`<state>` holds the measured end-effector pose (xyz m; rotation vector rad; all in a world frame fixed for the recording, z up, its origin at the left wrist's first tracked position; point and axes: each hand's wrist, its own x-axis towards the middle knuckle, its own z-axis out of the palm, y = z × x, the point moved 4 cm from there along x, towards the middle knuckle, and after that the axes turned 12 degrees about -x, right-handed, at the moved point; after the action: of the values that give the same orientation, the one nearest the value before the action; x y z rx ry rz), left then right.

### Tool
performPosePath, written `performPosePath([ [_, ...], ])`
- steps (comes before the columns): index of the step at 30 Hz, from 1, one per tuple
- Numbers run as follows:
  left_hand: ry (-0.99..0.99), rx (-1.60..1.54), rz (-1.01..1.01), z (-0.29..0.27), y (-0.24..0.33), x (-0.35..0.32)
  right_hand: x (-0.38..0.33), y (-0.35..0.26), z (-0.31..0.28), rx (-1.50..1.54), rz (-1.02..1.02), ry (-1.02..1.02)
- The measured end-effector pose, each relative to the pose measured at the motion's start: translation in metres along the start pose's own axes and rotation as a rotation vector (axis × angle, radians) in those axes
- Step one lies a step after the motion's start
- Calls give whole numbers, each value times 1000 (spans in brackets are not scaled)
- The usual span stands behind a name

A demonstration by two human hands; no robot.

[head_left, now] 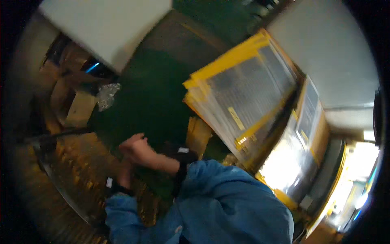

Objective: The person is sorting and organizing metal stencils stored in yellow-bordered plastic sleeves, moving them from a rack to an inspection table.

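My two hands meet left of centre, low in the view, above a green floor. My right hand point(140, 151) reaches leftward from a blue sleeve and overlaps my left hand point(125, 173), hiding most of its fingers. Motion blurs the right hand's fingers, and whether anything lies between the two hands cannot be made out. Dark bands with small white patches circle both wrists. Below and left of the hands lies a blurred yellow-brown surface point(85, 162).
Right of my hands leans a stack of grey panels point(248, 89) edged in yellow. Behind it stands a plastic-wrapped carton point(292, 158). A white panel point(109, 28) fills the upper left; crumpled clear plastic point(108, 96) sits below it. Green floor point(150, 93) extends ahead.
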<state>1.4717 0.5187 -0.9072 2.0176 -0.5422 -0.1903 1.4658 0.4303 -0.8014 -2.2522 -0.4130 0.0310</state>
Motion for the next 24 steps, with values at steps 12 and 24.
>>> performPosePath([
  [12, -95, 380, 263, 162, 214, 316, -253, 186, -254, -39, 1396, 944],
  [24, -519, 387, -320, 173, 193, 371, -264, 226, -219, 212, 1894, 1020],
])
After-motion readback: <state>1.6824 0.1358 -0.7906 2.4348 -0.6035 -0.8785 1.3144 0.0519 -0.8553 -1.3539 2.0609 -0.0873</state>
